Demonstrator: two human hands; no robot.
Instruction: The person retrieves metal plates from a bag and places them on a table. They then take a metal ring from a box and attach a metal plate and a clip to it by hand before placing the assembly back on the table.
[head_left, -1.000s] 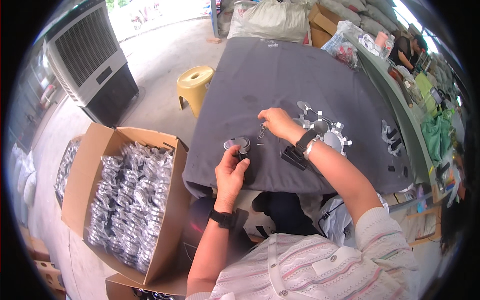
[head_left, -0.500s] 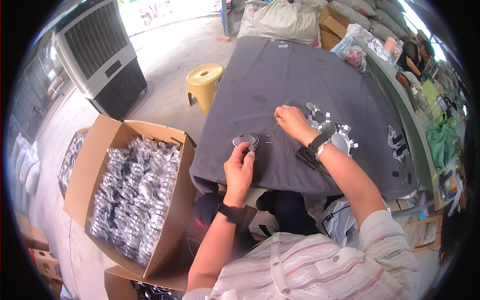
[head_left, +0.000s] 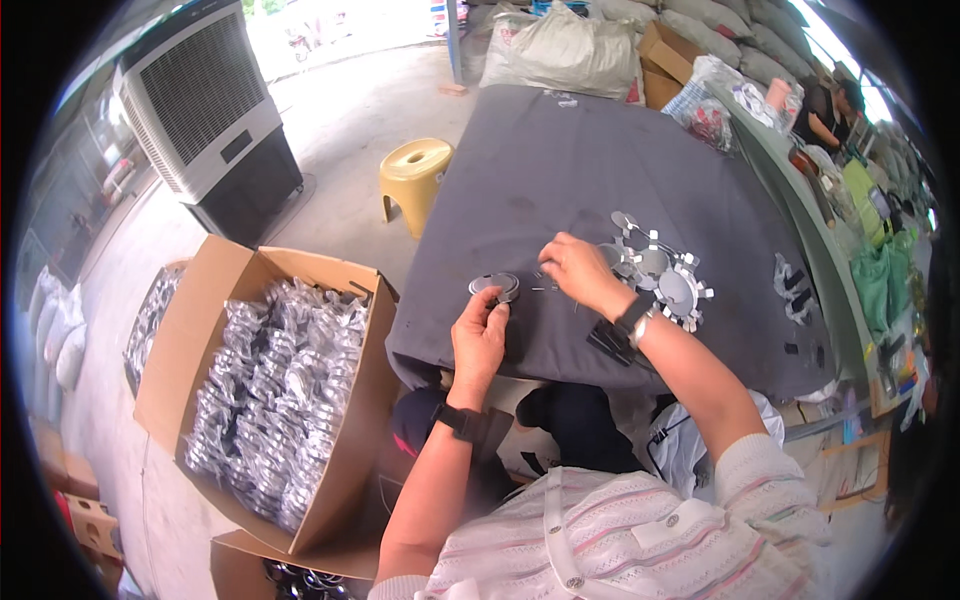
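Note:
My left hand (head_left: 478, 340) pinches a round, flat piece (head_left: 494, 284) with a shiny silver rim and a dark side, held at the near left of the dark grey cloth. Just to its right is my right hand (head_left: 580, 270), fingertips pressed together low over the cloth; anything between them is too small to make out. A short thin pin-like bit (head_left: 538, 289) lies below those fingertips. Beyond my right wrist is a cluster of round silver discs with white tabs (head_left: 677, 290). A black object (head_left: 610, 343) sits partly under that wrist.
Left of the table stands an open cardboard box (head_left: 163, 350) full of plastic-wrapped silver pieces (head_left: 290, 380). A yellow stool (head_left: 415, 165) and an air cooler (head_left: 200, 100) are farther back. Small black parts (head_left: 793, 280) lie at the cloth's right. Another person (head_left: 825, 115) sits far right.
My right hand has come down and nearer, its fingertips now by the small bits on the cloth. My left hand keeps the round piece in about the same place.

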